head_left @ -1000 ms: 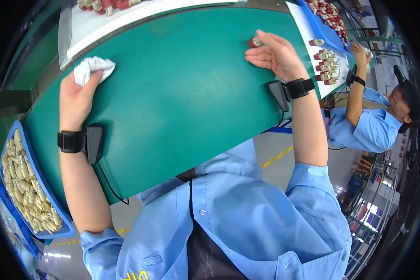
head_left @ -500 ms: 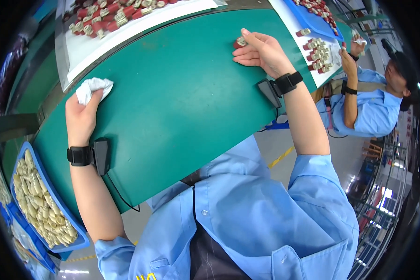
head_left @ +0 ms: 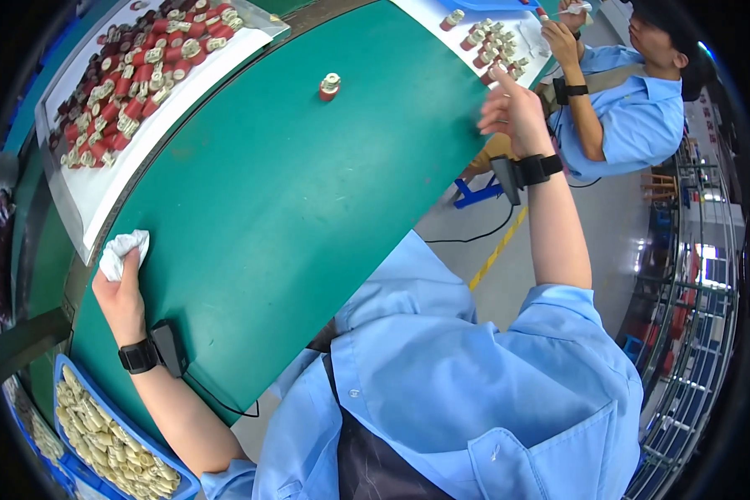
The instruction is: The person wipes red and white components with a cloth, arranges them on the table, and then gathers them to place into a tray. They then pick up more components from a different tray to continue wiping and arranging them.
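In my left hand [head_left: 121, 300], closed, is a crumpled white cloth [head_left: 125, 253], held over the left end of the green mat. My right hand [head_left: 517, 117] is open past the mat's right edge, fingers loosely curled and slightly blurred. Its thumb overlaps the nearest of several red-and-cream cylindrical parts [head_left: 493, 42] grouped on a white sheet; whether it touches one I cannot tell. A single red-and-cream part [head_left: 330, 87] stands upright by itself on the green mat [head_left: 267, 200].
A heap of red-and-cream parts [head_left: 142, 71] lies on a white-lined tray [head_left: 100, 196] at far left. A blue bin [head_left: 171, 462] of cream pieces stands at lower left. At right a co-worker in a blue shirt [head_left: 633, 121] handles a part. Cables hang from my wrist devices.
My right hand has let go of the red-and-cream part, which now stands on the mat, and has moved right to the grouped parts. The view has shifted; my left hand keeps the cloth.
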{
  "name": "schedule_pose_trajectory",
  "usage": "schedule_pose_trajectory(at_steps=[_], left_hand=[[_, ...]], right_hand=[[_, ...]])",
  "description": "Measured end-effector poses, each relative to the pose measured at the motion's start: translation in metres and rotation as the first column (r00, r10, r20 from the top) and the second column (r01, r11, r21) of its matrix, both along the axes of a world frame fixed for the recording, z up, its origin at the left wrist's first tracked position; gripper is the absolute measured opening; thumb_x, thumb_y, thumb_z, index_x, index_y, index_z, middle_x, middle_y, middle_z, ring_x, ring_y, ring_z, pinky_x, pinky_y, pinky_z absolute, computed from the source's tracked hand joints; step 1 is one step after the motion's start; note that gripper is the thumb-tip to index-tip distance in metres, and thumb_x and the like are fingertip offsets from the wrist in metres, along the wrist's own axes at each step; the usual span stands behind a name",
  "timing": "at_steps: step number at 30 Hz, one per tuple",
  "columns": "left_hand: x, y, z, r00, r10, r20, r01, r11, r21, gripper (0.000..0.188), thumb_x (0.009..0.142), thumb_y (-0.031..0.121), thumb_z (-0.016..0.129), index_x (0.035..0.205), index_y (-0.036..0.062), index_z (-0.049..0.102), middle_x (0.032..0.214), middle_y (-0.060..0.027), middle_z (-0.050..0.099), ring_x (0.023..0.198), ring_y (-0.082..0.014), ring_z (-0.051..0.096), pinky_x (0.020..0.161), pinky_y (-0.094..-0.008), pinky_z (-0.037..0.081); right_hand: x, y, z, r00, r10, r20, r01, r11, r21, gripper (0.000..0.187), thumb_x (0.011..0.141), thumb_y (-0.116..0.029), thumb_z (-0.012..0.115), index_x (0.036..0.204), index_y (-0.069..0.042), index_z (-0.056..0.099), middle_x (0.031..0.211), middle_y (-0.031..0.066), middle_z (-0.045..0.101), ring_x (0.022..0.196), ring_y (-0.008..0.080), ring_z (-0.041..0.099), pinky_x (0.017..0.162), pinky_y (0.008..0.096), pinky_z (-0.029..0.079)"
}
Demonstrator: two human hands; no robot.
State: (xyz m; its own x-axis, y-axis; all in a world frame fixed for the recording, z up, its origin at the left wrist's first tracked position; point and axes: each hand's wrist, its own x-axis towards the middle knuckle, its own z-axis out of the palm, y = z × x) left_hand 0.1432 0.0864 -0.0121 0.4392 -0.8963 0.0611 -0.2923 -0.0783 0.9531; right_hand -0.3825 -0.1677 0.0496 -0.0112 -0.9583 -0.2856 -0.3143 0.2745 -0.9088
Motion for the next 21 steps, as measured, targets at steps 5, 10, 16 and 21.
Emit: schedule_pose_trajectory(at_steps=[5,10,16,21], left_hand=[[0.002,0.002,-0.002,1.000,-0.008,0.001,0.008,1.000,0.004,0.018,0.093,0.004,0.062,0.108,-0.0053,0.066,0.106,-0.0072,0.068,0.099,-0.0146,0.063,0.092,-0.0278,0.047],[0.003,0.001,-0.001,1.000,-0.018,0.009,0.018,1.000,0.011,0.019,0.094,0.004,0.061,0.109,-0.0057,0.065,0.107,-0.0080,0.068,0.100,-0.0153,0.063,0.092,-0.0283,0.047],[-0.001,0.002,-0.001,1.000,-0.011,-0.003,0.011,1.000,0.013,0.018,0.094,0.004,0.061,0.109,-0.0060,0.065,0.107,-0.0082,0.068,0.100,-0.0153,0.063,0.093,-0.0287,0.047],[0.001,0.002,-0.005,1.000,-0.018,0.005,0.018,1.000,0.015,0.017,0.094,0.003,0.060,0.108,-0.0062,0.065,0.107,-0.0085,0.068,0.100,-0.0154,0.063,0.093,-0.0286,0.047]], right_hand=[[-0.050,-0.032,-0.011,0.982,-0.176,0.070,0.166,0.977,0.134,0.063,0.084,-0.062,0.065,0.096,0.000,0.056,0.075,0.0152,0.067,0.061,0.0231,0.069,0.056,0.0298,0.060],[-0.043,-0.053,-0.008,0.986,-0.133,0.105,0.111,0.975,0.194,0.065,0.081,-0.062,0.069,0.096,0.000,0.055,0.082,0.0193,0.068,0.067,0.0246,0.071,0.063,0.0300,0.062],[-0.046,-0.060,-0.023,0.990,-0.118,0.080,0.101,0.976,0.192,0.061,0.080,-0.056,0.074,0.095,0.000,0.055,0.092,0.0220,0.069,0.076,0.0248,0.072,0.069,0.0294,0.062],[-0.049,-0.067,-0.021,0.990,-0.110,0.089,0.088,0.973,0.215,0.057,0.081,-0.052,0.075,0.094,-0.001,0.054,0.095,0.0222,0.069,0.082,0.0249,0.072,0.072,0.0299,0.062]])
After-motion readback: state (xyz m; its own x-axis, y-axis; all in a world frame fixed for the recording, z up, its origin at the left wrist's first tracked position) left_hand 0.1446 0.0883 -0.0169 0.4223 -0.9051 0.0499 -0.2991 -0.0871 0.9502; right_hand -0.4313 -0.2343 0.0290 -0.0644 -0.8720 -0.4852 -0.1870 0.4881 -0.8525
